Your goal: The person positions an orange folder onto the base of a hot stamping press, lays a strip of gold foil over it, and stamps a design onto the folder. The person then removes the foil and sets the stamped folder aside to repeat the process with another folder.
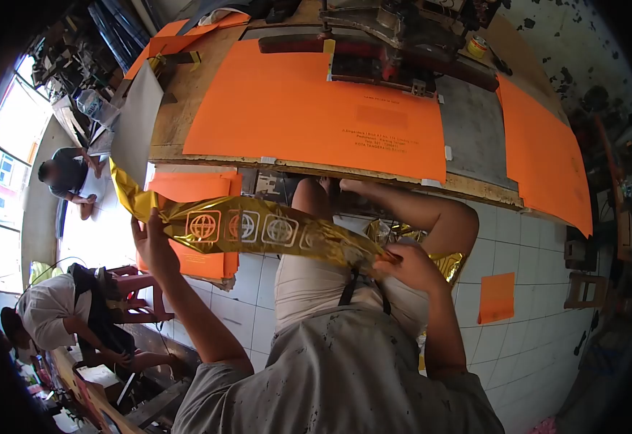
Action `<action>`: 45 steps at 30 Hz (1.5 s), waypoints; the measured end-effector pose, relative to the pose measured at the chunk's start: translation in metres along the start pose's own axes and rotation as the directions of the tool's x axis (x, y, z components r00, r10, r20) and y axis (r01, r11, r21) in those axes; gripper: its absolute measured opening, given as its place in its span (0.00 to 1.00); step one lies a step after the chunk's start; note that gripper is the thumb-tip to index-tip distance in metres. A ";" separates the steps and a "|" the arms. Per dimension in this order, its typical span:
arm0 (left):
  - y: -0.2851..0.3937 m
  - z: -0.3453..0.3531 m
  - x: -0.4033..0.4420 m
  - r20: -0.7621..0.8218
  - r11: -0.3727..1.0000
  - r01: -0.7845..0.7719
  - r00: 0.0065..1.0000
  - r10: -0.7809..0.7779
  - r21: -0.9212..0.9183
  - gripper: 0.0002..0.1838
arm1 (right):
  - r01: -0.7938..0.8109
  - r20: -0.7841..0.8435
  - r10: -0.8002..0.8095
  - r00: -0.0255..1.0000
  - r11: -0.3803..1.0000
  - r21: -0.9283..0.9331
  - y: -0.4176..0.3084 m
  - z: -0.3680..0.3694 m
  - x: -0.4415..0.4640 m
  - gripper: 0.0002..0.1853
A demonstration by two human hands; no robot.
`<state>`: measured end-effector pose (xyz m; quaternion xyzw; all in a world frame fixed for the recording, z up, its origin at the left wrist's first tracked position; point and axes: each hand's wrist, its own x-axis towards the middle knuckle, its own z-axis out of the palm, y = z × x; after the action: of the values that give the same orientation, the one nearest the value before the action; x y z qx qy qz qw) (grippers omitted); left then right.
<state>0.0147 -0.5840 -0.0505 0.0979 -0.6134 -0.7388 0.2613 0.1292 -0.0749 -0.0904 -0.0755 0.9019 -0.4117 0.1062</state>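
A long strip of gold foil [218, 226] stretches across my lap between my two hands. Globe-like emblems in rounded squares show as see-through marks along it. My left hand [155, 246] pinches the strip near its left end, where the foil bends up past the fingers. At the other end, my right hand [408, 266] is closed on the bunched foil. Beyond them, a large orange sheet [280, 105] with small dark print lies on the worktable, partly under a dark metal press [385, 61].
A second orange sheet [544, 148] overhangs the table's right side. Stacked orange sheets [215, 264] lie below the table edge at left. One orange piece [497, 297] is on the tiled floor [518, 347]. Two other people are at left. A small yellow tin [477, 47] stands near the press.
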 end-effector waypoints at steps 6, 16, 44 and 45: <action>0.051 0.062 -0.026 0.135 0.989 -0.003 0.991 0.023 -0.150 0.34 | -0.037 -0.196 0.104 0.975 0.947 0.319 -0.030 -0.081 -0.090 0.21; 0.026 0.188 -0.069 0.532 0.986 0.167 0.834 -0.145 0.006 0.31 | -0.106 -0.590 0.251 0.768 0.957 0.268 0.033 -0.175 -0.180 0.16; -0.011 0.221 0.159 0.891 0.182 -0.893 0.436 0.123 0.412 0.26 | -0.500 -0.615 0.316 0.722 0.853 -0.149 0.083 -0.325 -0.120 0.12; -0.011 0.226 0.159 0.901 0.174 -0.900 0.421 0.103 0.400 0.26 | -0.499 -0.602 0.317 0.733 0.852 -0.159 0.085 -0.339 -0.109 0.12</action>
<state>-0.2277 -0.4703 0.0183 -0.3142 -0.9281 -0.1101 0.1667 0.1440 0.2512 0.0753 0.2341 0.9398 -0.2343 -0.0846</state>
